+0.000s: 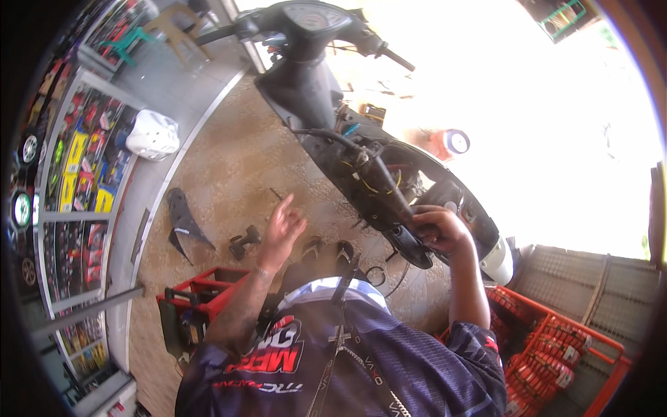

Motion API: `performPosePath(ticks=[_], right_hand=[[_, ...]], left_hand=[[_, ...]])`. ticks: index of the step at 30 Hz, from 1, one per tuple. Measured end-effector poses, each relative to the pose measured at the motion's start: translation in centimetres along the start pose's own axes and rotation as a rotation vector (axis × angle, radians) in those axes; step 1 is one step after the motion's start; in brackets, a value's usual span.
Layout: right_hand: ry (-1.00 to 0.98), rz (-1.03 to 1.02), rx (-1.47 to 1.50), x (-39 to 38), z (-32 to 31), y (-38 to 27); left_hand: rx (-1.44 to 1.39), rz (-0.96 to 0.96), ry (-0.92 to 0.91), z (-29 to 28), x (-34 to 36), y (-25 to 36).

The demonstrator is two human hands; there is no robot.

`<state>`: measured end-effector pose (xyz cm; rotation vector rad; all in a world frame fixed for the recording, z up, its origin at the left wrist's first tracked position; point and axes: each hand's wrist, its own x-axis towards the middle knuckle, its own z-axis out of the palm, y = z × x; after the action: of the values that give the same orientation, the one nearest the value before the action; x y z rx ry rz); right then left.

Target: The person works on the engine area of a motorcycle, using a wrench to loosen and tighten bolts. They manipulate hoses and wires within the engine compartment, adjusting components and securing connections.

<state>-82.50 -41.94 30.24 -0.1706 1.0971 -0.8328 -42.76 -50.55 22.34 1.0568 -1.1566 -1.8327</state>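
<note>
One partly stripped scooter [368,163] stands ahead and to the right on the tiled floor [226,163]. The right hand [443,228] is at its open rear section, fingers curled; I cannot tell whether they pinch anything. The left hand [282,228] hovers apart from it, fingers loosely bent.

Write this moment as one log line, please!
left hand: raised, apart from motorcycle | right hand: at motorcycle's partly uncovered body, grip unclear | dark panel: lying on tiled floor
</note>
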Motion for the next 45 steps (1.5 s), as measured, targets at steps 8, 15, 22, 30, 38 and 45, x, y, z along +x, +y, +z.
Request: performPosePath(ticks=[8,15,22,30,38,45], right_hand=[[-0.379,0.206,-0.098,2.8,6.4,3.2],[-0.542,0.195,-0.291,2.6,8.5,1.9],[-0.551,-0.070,-0.209,1.4,8.1,1.4],[-0.236,-0.498,0.008,1.3,7.2,2.8],[-0.045,-0.786,-0.068,2.2,9.1,1.5],[0.281,-1.173,-0.351,1.0,11.1,1.3]], left_hand=[[-0.144,0.297,-0.128,6.3,-0.8,13.9],[-0.127,0.429,-0.083,5.5,-1.8,14.8],[-0.070,0.495,0.011,5.6,-2.4,15.4],[0.024,0.694,0.070,6.7,-3.2,16.6],[0.165,0.832,0.179,9.0,-4.8,18.2],[0.280,1.103,0.076,10.3,-7.0,19.7]])
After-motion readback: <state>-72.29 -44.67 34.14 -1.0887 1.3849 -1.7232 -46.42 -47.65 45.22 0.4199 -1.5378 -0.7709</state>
